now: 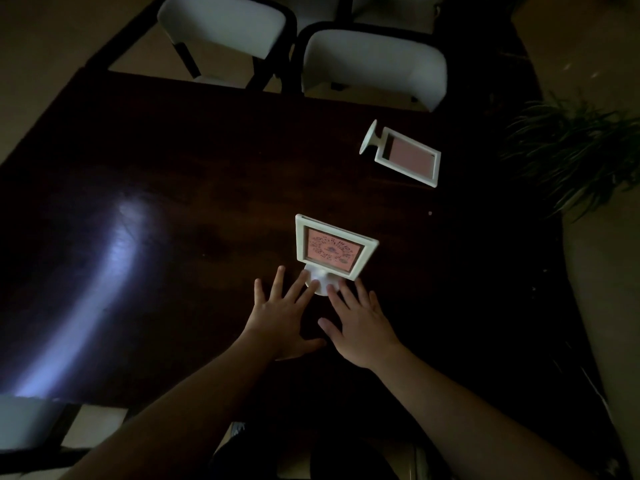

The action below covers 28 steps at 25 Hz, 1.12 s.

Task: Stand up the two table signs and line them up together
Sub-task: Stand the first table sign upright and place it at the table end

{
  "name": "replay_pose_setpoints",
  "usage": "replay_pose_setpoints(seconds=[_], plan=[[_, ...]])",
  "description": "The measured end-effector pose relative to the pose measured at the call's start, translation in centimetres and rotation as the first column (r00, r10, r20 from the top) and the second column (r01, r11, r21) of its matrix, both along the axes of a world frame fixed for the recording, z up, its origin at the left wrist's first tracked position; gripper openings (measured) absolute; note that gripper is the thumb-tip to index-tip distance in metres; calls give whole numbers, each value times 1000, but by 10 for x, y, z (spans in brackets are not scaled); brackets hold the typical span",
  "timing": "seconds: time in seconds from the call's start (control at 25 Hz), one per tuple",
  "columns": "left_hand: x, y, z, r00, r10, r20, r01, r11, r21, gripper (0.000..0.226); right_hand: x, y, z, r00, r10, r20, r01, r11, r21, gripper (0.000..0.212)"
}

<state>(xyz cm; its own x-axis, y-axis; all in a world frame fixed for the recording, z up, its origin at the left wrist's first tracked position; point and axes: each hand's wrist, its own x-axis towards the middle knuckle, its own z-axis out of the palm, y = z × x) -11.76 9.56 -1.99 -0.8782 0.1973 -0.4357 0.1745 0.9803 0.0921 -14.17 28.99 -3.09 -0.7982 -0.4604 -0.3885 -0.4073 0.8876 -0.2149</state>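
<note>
My left hand [282,315] and right hand [358,325] lie spread, holding nothing, fingertips on the round base of the standing sign [332,249]. The fallen sign [403,154] lies well beyond my right fingers. It looks light, rigid plastic; I'd grip its frame edges.

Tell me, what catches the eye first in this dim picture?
The upright sign with its pink card, standing mid-table, both hands' fingertips at its round base: left hand, right hand. Beyond it to the right, a second sign lies flat on the dark table, near two white chairs.
</note>
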Motion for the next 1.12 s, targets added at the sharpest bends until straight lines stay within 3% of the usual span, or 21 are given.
replay_pose_setpoints(seconds=[0.76,1.12], plan=[[23,1,1,980,196,-10,-197,980,-30,112,-10,-15,-1,991,128,23,-126,989,-81,76],[33,-62,-1,978,203,-44,-203,979,-8,86,-6,-74,12,985,171,25,-169,983,-67,67]])
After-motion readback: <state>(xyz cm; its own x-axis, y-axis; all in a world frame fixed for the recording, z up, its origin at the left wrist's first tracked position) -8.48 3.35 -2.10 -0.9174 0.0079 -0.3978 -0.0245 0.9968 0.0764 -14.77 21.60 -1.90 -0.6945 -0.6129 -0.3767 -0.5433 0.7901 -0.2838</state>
